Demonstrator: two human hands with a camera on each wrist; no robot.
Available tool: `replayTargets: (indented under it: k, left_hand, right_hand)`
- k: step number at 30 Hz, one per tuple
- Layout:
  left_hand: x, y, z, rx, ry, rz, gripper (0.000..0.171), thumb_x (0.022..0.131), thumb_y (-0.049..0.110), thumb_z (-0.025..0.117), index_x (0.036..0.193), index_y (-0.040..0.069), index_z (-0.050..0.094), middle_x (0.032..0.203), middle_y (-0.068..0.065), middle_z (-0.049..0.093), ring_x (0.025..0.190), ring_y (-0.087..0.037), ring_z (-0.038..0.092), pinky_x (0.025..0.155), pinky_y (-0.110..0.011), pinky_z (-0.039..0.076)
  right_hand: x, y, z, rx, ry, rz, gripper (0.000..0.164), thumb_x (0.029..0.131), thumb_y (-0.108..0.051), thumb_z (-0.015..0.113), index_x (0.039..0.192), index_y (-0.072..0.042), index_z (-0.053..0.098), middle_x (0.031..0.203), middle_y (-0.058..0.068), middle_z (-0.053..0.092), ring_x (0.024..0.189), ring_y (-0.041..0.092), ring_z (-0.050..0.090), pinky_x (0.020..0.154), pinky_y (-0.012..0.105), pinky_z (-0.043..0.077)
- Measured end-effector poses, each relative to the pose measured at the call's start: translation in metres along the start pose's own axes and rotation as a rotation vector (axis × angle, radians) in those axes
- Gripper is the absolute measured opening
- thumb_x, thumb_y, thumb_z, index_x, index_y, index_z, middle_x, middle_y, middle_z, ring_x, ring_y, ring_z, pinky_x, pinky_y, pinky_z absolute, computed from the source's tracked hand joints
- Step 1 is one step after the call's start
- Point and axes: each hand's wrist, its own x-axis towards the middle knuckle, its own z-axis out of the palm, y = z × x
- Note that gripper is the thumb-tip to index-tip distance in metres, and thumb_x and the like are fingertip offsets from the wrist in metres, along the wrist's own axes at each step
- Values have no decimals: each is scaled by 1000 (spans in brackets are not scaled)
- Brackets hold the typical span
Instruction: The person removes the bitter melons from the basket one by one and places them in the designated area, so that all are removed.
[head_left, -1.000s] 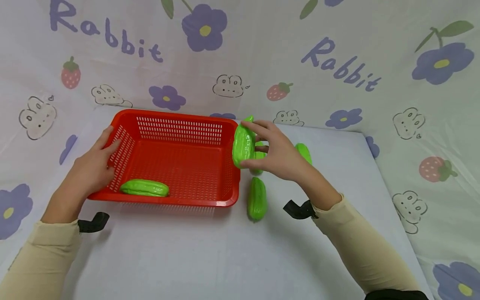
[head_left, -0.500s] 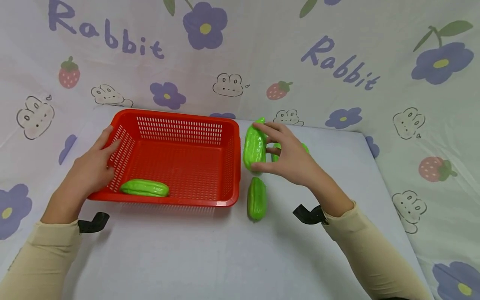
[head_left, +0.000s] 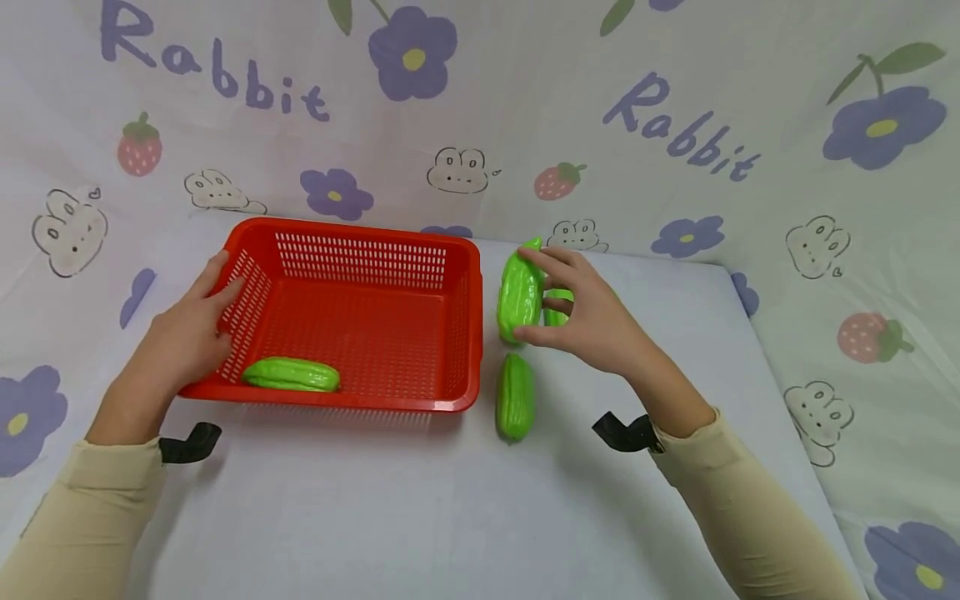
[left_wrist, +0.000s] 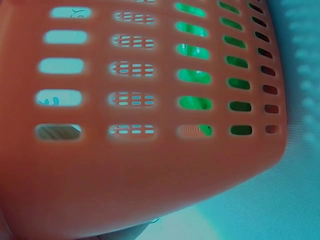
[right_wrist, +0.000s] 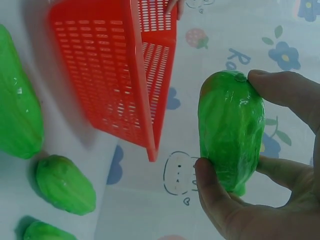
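Observation:
My right hand pinches a glossy green ridged toy gourd, held upright just right of the red plastic basket. In the right wrist view this gourd sits between thumb and fingertips, against the patterned cloth. At the basket's left end, my left hand grips the rim. Inside the basket, another green gourd lies along the front wall. The left wrist view shows the slotted outer wall of the basket, with green showing through the slots.
One gourd lies on the white tabletop right of the basket's front corner. Another gourd shows partly behind my right fingers. Three gourds, one a small gourd, appear along the left of the right wrist view. A printed cloth hangs behind.
My right hand has carried the pinched gourd rightward, from over the basket's right rim to beside it. My left hand and the basket have stayed in place.

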Motion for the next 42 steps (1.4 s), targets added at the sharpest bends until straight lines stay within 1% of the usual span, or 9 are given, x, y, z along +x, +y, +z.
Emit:
replayTargets:
  k: [4,10,17,22,25,30,38,42]
  left_hand:
    - [2,1,0,4,18,7,87,88,-7,61,168,-3,26,181,-12,-11,130,-66,47,77,-63,62]
    - [1,0,3,1,2,6,88,88,-6,62,168,-4,26,181,-14,-11,132,-66,45,75,-60,63]
    - [1,1,5,3,16,26,87,88,-6,61,168,-3,27,181,-14,-11,128,-65,48,73,-58,63]
    - [0,1,4,-5,-5,16,88,88,-6,61,168,-3,25,181,-13,-13,132,-66,45,73,-59,63]
    - [-1,0,3,-3,-5,9,88,88,-6,62,168,-3,25,181,-13,-13,133,-67,44,75,-60,63]
    - [-2,-1,4,-2,-3,4,88,88,-6,61,168,-3,25,181,-13,-13,129,-66,47,71,-56,63]
    - [-1,0,4,-1,6,2,88,88,-7,62,168,-3,26,181,-13,-11,133,-67,45,74,-59,63]
    - [0,-1,4,3,14,13,87,88,-8,60,168,-4,26,181,-13,-11,130,-65,48,72,-58,63]
  right_hand:
    - [-2,3,-2,-5,13,-1,90,87,-10,91,165,-14,47,166,13,34,133,36,58,109,49,53]
    - [-7,7,-5,3,28,-3,90,87,-12,92,165,-14,48,166,12,34,132,35,58,111,48,52]
    - [-12,11,-10,-11,48,-3,90,86,-11,93,165,-16,48,165,10,35,131,32,58,111,47,53]
    - [-19,15,-12,-23,27,8,91,87,-11,92,166,-14,47,166,12,35,131,33,55,113,50,50]
    - [-22,17,-12,-26,18,8,91,87,-12,92,166,-15,47,166,12,35,131,34,55,114,50,49]
    - [-29,23,-14,-18,6,4,92,87,-10,92,166,-15,46,166,12,34,135,35,55,115,49,49]
    - [-42,32,-20,-14,-10,-9,92,87,-10,92,166,-14,45,167,12,33,140,33,53,114,47,49]
    - [-47,36,-22,-23,-15,-8,92,87,-9,92,166,-13,46,166,14,33,141,33,51,113,49,49]
